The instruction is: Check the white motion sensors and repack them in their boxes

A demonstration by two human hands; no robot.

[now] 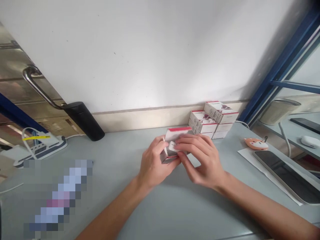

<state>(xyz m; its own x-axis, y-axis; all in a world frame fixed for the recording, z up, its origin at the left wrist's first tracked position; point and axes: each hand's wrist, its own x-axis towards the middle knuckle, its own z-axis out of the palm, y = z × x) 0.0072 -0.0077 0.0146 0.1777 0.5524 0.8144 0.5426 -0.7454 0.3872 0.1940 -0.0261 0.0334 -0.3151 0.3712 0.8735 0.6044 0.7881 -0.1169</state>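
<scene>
Above the middle of the table, my left hand [153,164] is wrapped round a small white carton [166,158] with a red-edged lid flap standing up. The carton's top is open toward me. At its mouth, the fingers of my right hand [205,160] pinch a small white piece [172,146], partly inside the carton. My right fingers cover much of it, so its kind is hidden. Behind my right hand, several similar white cartons [226,118] with red edges and dark printed pictures are stacked against the wall.
A black bottle [85,121] stands by the wall at left, near a white power strip [41,151]. A pixelated object [62,196] lies front left. On the right are a phone [287,175] on white paper [252,159] and an orange animal-faced case [256,143].
</scene>
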